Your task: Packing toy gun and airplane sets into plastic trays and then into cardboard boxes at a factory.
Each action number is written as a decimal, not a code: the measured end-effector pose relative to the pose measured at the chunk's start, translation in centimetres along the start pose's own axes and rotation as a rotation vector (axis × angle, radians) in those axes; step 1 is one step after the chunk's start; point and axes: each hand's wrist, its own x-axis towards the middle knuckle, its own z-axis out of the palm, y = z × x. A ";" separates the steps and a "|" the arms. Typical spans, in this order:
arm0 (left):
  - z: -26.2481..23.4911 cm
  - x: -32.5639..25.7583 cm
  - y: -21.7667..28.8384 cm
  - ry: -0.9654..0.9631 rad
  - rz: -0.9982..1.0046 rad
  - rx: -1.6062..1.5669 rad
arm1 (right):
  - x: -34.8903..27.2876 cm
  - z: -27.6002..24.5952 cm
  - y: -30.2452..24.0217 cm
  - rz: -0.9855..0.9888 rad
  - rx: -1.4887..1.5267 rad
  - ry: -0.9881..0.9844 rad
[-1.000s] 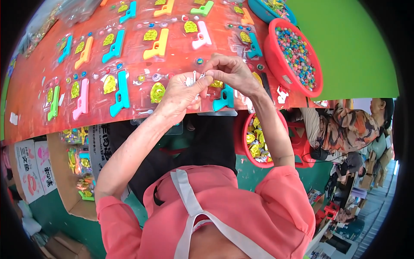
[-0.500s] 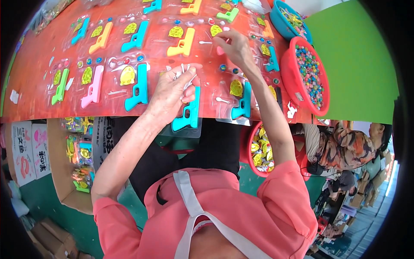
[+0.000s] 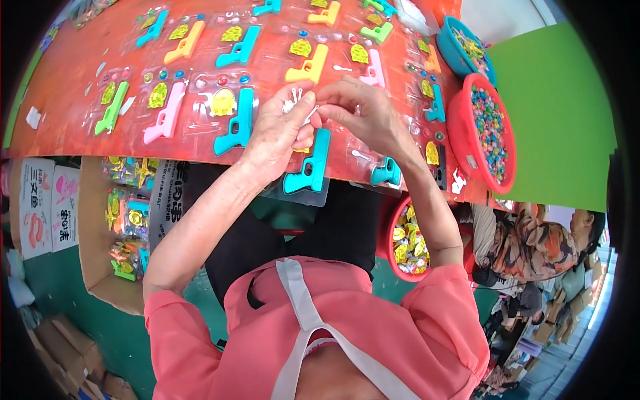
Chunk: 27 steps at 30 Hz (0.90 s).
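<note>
My left hand (image 3: 280, 130) is closed around a bunch of small white plastic spoons (image 3: 297, 95), their ends sticking up past the thumb. Fingertips of my right hand (image 3: 367, 115) meet that bunch from the right, pinching one white spoon (image 3: 313, 112). Beneath both hands, a teal toy gun (image 3: 310, 163) lies in a clear plastic blister tray at the table's near edge. Loose white spoons lie in trays close by, one (image 3: 342, 68) beside a pink toy gun (image 3: 373, 69) and another (image 3: 361, 155) near a second teal gun (image 3: 386, 172), partly covered by my right forearm.
Rows of clear trays with coloured toy guns, yellow pieces and small balls cover the red table (image 3: 67, 127). At right stand a red basin (image 3: 460, 127) of colourful balls and a teal basin (image 3: 448, 53). Below are a red bucket (image 3: 389, 247), a cardboard box (image 3: 93, 233) and another person (image 3: 533, 247).
My right hand has come back from the tray with the pink gun to the spoons in my left hand. The whole view has shifted slightly; my left hand still holds the bunch.
</note>
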 end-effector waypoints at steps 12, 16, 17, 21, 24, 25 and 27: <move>-4.1 0.0 2.1 0.098 0.031 -0.043 | 7.3 2.2 3.3 0.156 0.541 0.041; -5.6 -0.1 2.3 0.100 0.013 -0.095 | 10.8 3.5 8.2 0.152 0.347 0.225; -5.9 -0.2 2.3 0.067 0.008 -0.130 | 11.1 4.0 8.6 0.157 0.317 0.229; -5.5 -0.5 2.5 0.152 -0.007 -0.222 | 10.9 4.4 8.5 -0.039 -0.281 0.299; -5.8 -0.3 2.4 0.111 0.016 -0.272 | 9.1 3.4 5.4 -0.073 -0.106 0.269; -5.4 -0.4 2.6 0.111 0.010 -0.315 | 8.2 3.3 3.5 -0.075 -0.105 0.263; -4.7 -0.6 2.7 0.125 0.014 -0.369 | 6.3 3.1 0.0 -0.104 0.040 0.103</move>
